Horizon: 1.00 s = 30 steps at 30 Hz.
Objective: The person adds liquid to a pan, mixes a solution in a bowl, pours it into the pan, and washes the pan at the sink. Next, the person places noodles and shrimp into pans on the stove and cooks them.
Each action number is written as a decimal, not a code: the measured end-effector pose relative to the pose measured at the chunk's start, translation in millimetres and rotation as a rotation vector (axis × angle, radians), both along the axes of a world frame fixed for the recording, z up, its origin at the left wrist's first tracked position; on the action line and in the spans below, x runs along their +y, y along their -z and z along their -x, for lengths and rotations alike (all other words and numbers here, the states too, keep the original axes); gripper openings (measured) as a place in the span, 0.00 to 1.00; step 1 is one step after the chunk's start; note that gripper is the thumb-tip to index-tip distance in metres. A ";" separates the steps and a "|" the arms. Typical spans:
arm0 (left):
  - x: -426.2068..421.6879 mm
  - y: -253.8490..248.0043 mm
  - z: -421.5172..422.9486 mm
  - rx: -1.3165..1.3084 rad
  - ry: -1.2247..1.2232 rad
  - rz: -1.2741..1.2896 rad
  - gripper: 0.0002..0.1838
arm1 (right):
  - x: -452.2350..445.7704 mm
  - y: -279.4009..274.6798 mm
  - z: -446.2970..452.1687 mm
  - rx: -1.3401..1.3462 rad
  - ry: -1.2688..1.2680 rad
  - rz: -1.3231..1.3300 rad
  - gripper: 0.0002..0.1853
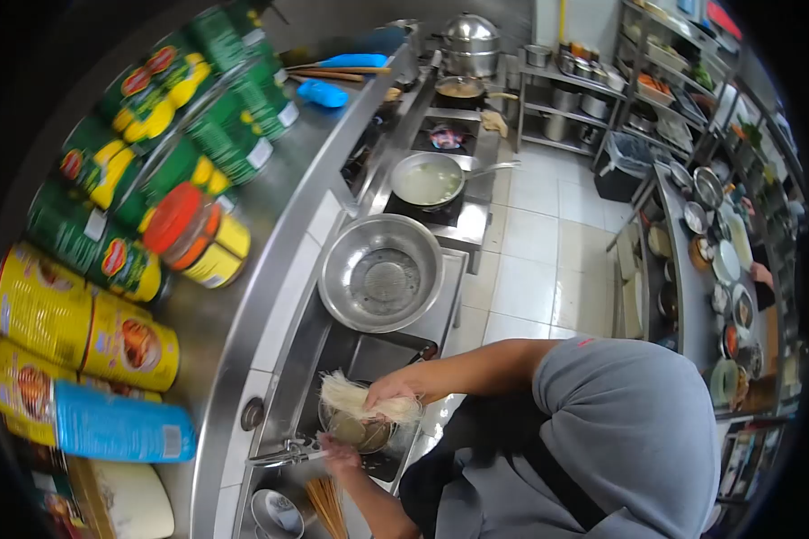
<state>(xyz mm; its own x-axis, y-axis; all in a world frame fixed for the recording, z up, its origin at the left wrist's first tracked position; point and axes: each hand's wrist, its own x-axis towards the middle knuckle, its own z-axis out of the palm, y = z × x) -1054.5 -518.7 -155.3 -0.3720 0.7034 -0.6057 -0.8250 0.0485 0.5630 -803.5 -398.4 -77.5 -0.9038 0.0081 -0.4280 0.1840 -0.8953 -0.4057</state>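
My right hand (392, 397) is closed on a bundle of thin white rice noodles (346, 395), whose loose strands stick out on both sides of it. The noodles are above a round strainer or bowl (370, 437) in the sink (368, 355); its contents are hard to make out. My left hand (339, 455) is at the near-left side of that vessel, close to the metal faucet (283, 455). Its fingers are blurred, so whether they grip the rim cannot be told.
A large steel basin (382, 272) sits beside the sink. Beyond it, a pan of cloudy liquid (427, 180) stands on the stove, near a lit burner (447, 136). Cans (130, 341) line the shelf. Chopsticks (326, 508) lie by a small pot (277, 514).
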 end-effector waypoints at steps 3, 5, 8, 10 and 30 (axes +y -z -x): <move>-31.4 21.9 -16.0 0.333 0.211 0.109 0.12 | -3.1 17.4 -18.9 -0.030 -0.089 0.011 0.15; -35.6 44.8 -10.1 0.672 0.394 0.171 0.10 | 1.8 6.6 -37.0 0.115 -0.106 0.086 0.15; -56.5 49.1 -24.3 1.007 0.564 0.262 0.09 | 11.4 -17.9 -63.3 0.318 -0.130 0.188 0.16; -80.4 33.6 -35.5 1.321 0.431 0.249 0.10 | 32.1 -71.0 -107.4 0.350 -0.054 0.145 0.22; -190.7 -73.2 -264.2 1.569 0.703 1.055 0.17 | 556.4 56.4 -477.6 -0.646 0.068 -1.190 0.14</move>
